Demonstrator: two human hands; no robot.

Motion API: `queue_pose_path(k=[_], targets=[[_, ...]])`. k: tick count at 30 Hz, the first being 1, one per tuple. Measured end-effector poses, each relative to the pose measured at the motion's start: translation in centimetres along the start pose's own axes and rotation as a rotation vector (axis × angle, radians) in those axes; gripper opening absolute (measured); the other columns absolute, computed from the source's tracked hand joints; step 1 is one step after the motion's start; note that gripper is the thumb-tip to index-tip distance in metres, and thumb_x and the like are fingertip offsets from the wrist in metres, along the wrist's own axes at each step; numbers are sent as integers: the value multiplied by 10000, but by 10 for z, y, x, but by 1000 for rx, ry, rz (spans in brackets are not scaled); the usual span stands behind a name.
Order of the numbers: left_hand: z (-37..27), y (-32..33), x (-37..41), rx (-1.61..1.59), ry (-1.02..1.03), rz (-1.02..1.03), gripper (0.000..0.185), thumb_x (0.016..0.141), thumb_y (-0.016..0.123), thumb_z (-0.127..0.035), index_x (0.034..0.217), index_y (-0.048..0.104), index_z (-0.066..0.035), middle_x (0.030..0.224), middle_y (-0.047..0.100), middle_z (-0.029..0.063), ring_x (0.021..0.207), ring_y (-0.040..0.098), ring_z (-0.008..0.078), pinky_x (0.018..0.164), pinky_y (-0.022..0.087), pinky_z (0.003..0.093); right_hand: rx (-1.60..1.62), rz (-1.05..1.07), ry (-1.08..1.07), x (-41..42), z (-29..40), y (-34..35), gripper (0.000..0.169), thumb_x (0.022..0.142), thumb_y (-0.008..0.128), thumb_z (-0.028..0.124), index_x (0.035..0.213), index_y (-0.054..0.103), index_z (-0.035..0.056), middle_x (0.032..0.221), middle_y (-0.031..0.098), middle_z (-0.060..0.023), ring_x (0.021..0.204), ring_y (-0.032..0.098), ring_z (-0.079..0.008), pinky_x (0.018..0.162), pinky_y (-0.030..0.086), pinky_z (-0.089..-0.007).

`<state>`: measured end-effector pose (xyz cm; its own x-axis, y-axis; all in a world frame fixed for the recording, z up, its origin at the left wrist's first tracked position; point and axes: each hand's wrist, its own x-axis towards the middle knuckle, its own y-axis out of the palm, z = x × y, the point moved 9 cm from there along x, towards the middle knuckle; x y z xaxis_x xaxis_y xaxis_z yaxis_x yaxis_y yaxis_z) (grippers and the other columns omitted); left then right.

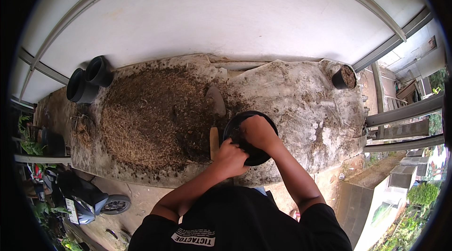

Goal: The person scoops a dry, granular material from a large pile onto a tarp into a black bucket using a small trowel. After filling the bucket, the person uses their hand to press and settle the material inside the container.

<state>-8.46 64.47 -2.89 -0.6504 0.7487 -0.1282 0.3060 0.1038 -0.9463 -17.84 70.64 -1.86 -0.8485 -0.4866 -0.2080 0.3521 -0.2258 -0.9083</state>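
Note:
A black plastic plant pot stands on the soil-stained table in front of me. My left hand grips its near left rim, with the thumb over the edge. Inside the pot's mouth is my right hand, its fingers curled downward; whether they hold anything is hidden. Just left of the pot lies a hand trowel with a wooden handle and a broad, soil-dusted blade. The blade points away from me, at the right edge of a wide heap of brown potting mix.
Two black pots stand at the table's far left. A small pot of brown mix sits at the far right corner. Dry roots lie left of the heap. A white wall bounds the back; a parked motorcycle is lower left.

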Motion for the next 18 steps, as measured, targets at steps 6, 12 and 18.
queue_pose_path(k=[6, 12, 18], targets=[[-1, 0, 1, 5, 1, 20, 288, 752, 818, -461, 884, 823, -206, 872, 785, 8, 962, 752, 198, 966, 441, 420, 728, -310, -105, -2, 47, -99, 239, 834, 849, 126, 1064, 833, 63, 929, 806, -150, 814, 778, -305, 780, 619, -387], [0, -1, 1, -12, 7, 56, 304, 782, 808, -471, 915, 830, -198, 912, 796, 20, 998, 747, 207, 984, 438, 421, 493, -81, 75, -11, 5, -54, 323, 814, 842, 159, 1128, 821, 83, 954, 807, -153, 856, 785, -306, 791, 623, -396], [-3, 1, 0, -4, 37, 14, 335, 832, 790, -502, 914, 828, -178, 903, 792, 59, 984, 744, 257, 967, 443, 471, 100, 5, 80, -18, -22, 46, 204, 814, 717, 107, 990, 820, 108, 902, 778, -189, 895, 772, -377, 813, 630, -458]])
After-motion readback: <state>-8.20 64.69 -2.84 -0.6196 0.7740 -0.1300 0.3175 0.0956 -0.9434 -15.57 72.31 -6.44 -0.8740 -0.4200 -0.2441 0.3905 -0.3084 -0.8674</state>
